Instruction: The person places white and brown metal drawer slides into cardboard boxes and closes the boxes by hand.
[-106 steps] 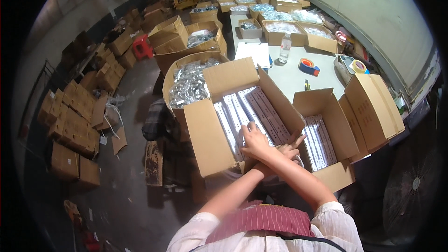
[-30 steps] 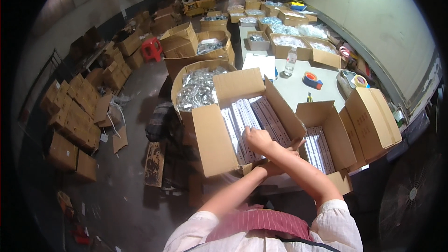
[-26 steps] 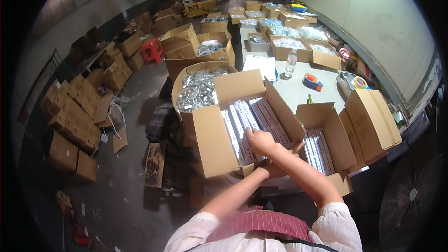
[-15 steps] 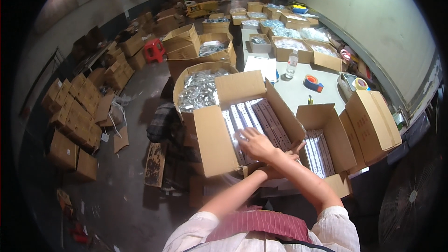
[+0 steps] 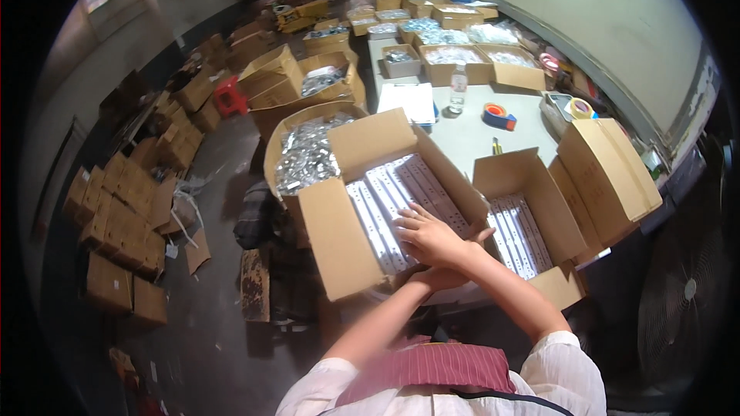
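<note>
My right hand (image 5: 432, 240), palm down with fingers apart, rests on a row of long metal drawer slides (image 5: 376, 212) in an open cardboard box (image 5: 339, 239). My forearms cross, the right one on top. Beneath it, my left hand (image 5: 447, 277) is at the box's near right corner, largely hidden; a stretched fingertip shows beside the box wall. I see nothing held in either hand. To the right, a smaller open box (image 5: 566, 219) holds more upright drawer slides (image 5: 520, 235).
Left of the box is a carton of bagged metal parts (image 5: 308, 154). On the white table (image 5: 470, 139) are a bottle (image 5: 458, 88), a tape roll (image 5: 499, 116), a clipboard (image 5: 407, 102) and a cutter (image 5: 496, 146). A taller carton (image 5: 609, 169) stands right; a fan (image 5: 690, 289) is lower right.
The view has shifted, so the boxes sit further left and slightly higher. My right hand has moved nearer the box's right side, still over the slides. The forearms remain crossed.
</note>
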